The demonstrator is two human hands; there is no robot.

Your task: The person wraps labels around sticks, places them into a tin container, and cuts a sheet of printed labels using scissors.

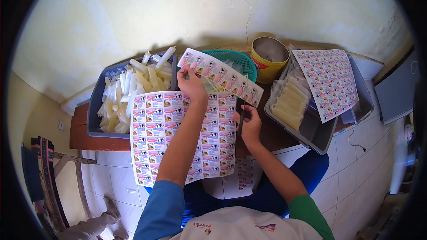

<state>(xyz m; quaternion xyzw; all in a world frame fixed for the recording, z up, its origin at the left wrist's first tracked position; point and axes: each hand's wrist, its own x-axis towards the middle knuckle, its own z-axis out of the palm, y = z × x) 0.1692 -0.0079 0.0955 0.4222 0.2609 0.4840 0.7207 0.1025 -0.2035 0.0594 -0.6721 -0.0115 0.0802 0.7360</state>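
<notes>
My left hand [192,83] pinches the left end of a strip of printed labels [221,76], which slants down to the right in front of me. My right hand [250,123] is closed around scissors [241,123] with dark handles. Their thin blades point up and cross the strip near its right end. Beneath my left forearm, a large sheet of the same labels [153,129] hangs over the front of the bench, partly hidden by that arm. Behind the strip stands a green basket [242,58] with clear plastic in it.
On the left, a grey tub [92,115] holds many white and yellowish filled plastic tubes [133,89]. A yellow can [267,69] stands at the back. To the right, a grey tray [318,140] holds packed tubes [291,100], with another label sheet [329,82] across it.
</notes>
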